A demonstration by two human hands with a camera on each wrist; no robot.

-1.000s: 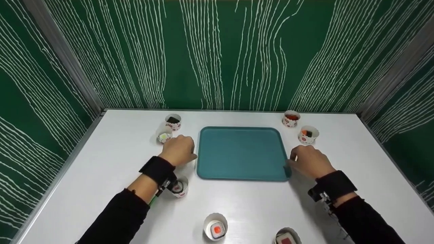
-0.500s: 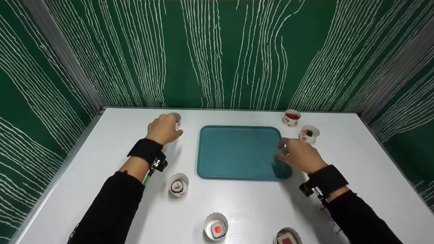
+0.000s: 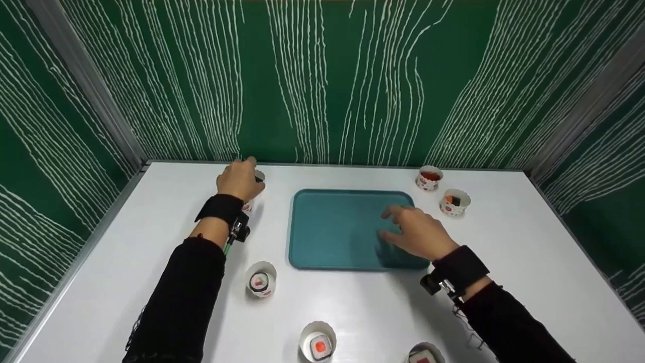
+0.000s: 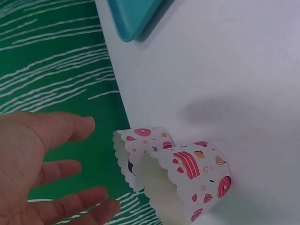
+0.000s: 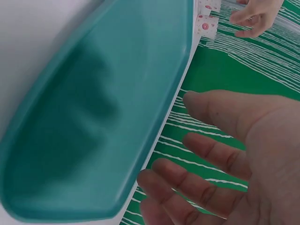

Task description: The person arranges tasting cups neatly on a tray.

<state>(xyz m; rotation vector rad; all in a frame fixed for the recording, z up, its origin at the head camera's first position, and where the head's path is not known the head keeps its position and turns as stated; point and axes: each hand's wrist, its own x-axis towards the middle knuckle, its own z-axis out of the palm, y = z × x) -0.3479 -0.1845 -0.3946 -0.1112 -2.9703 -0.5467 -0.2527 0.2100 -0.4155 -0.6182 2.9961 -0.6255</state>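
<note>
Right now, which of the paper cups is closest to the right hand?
The cup with the orange and black piece, at the tray's far right corner, is closest to the right hand. The red-filled cup sits farther back; the rest are farther away.

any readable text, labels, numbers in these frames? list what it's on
None: no words, brands or numbers can be read in any view.
Paper cups: only printed pictures, red cakes and donuts, no lettering.
Teal tray: plain.
Green wall: white wavy lines, not writing.
Wrist straps: plain black.
</note>
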